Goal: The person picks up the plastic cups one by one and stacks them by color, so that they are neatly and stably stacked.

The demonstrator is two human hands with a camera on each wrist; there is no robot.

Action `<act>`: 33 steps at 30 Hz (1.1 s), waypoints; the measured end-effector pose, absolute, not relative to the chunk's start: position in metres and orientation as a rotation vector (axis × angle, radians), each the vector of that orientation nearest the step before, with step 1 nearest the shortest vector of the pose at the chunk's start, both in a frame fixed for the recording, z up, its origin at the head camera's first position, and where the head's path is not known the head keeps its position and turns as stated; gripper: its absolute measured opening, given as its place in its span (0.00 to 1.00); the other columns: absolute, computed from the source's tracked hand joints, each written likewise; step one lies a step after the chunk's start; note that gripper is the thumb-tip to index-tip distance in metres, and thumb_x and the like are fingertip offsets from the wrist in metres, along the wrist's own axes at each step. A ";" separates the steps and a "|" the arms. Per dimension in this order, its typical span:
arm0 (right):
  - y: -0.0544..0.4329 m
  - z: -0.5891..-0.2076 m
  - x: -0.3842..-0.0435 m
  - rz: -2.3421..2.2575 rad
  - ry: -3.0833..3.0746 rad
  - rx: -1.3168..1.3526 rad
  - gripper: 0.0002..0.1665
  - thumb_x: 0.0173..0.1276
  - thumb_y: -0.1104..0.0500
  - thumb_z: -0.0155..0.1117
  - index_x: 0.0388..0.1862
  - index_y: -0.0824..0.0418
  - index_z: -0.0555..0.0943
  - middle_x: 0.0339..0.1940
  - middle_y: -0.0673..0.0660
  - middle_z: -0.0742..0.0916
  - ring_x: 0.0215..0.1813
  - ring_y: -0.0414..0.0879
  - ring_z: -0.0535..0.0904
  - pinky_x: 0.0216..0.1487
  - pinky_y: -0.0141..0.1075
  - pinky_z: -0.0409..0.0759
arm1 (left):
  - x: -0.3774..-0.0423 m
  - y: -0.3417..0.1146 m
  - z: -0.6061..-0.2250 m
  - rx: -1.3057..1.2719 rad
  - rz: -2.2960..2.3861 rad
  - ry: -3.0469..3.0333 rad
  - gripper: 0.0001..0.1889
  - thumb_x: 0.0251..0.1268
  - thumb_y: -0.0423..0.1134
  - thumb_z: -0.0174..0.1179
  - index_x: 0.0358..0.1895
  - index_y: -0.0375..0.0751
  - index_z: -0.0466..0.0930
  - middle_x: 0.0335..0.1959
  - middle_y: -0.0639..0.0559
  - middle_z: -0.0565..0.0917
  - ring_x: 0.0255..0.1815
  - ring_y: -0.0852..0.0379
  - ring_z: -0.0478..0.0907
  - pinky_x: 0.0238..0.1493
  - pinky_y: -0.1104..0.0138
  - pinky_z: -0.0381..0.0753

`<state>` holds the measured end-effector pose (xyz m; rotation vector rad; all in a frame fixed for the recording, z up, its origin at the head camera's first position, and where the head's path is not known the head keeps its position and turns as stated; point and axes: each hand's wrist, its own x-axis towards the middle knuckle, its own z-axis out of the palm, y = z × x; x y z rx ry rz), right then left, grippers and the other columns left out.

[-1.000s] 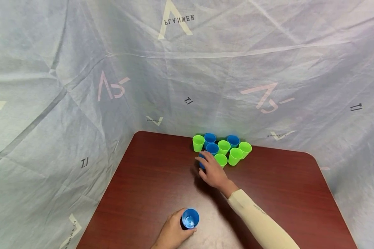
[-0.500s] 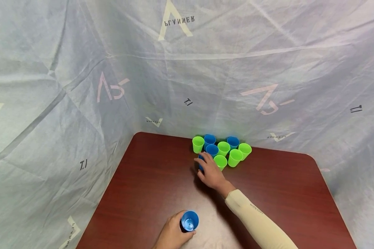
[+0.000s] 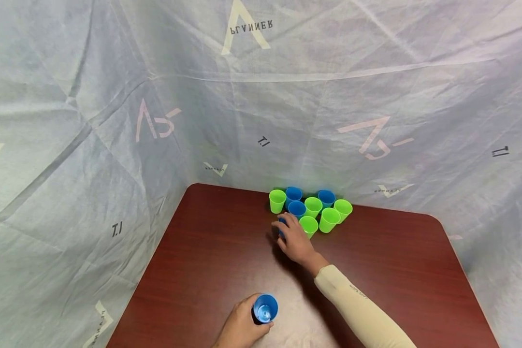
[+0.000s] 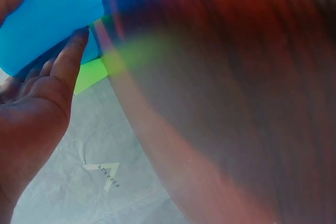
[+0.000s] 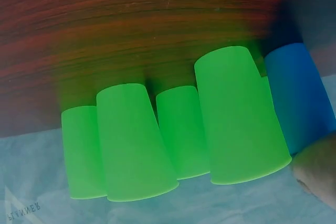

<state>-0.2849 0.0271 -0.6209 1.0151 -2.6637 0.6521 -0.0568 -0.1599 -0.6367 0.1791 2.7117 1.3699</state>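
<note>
Near the front of the table, my left hand (image 3: 242, 323) grips a blue cup (image 3: 266, 309), its open mouth turned up. In the left wrist view the thumb and fingers lie on either side of that cup (image 4: 52, 19). Farther back, my right hand (image 3: 297, 240) holds another blue cup (image 3: 281, 228) at the front left of a cup group, mostly hidden behind the fingers. A fingertip (image 5: 317, 169) touches this blue cup (image 5: 300, 98) in the right wrist view. Just right of it stands a green cup (image 3: 309, 226).
Several upright green and blue cups cluster at the back edge of the brown table (image 3: 209, 241), among them a green cup (image 3: 277, 200) at left and a blue cup (image 3: 326, 197) behind. Grey printed sheeting (image 3: 252, 111) hangs around the back and sides.
</note>
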 end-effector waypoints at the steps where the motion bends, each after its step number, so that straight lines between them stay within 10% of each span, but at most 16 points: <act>1: 0.027 -0.621 -0.285 0.639 -2.654 1.019 0.26 0.70 0.65 0.70 0.66 0.57 0.80 0.72 0.64 0.78 0.78 0.61 0.69 0.77 0.57 0.73 | -0.057 -0.160 -0.637 0.182 1.373 2.710 0.32 0.52 0.48 0.83 0.60 0.46 0.83 0.54 0.52 0.90 0.55 0.52 0.87 0.56 0.56 0.87; 23: 0.023 -0.631 -0.279 0.565 -2.574 1.041 0.26 0.67 0.69 0.66 0.64 0.55 0.81 0.63 0.59 0.83 0.75 0.61 0.74 0.80 0.69 0.60 | -0.056 -0.163 -0.634 0.190 1.428 2.626 0.30 0.52 0.45 0.82 0.60 0.47 0.83 0.53 0.55 0.90 0.54 0.53 0.87 0.55 0.58 0.86; 33: 0.029 -0.645 -0.274 0.624 -2.547 1.122 0.23 0.65 0.72 0.64 0.59 0.61 0.83 0.56 0.61 0.83 0.66 0.60 0.74 0.70 0.53 0.79 | -0.057 -0.163 -0.635 0.202 1.411 2.614 0.31 0.53 0.46 0.82 0.61 0.45 0.83 0.53 0.53 0.90 0.54 0.53 0.87 0.55 0.59 0.86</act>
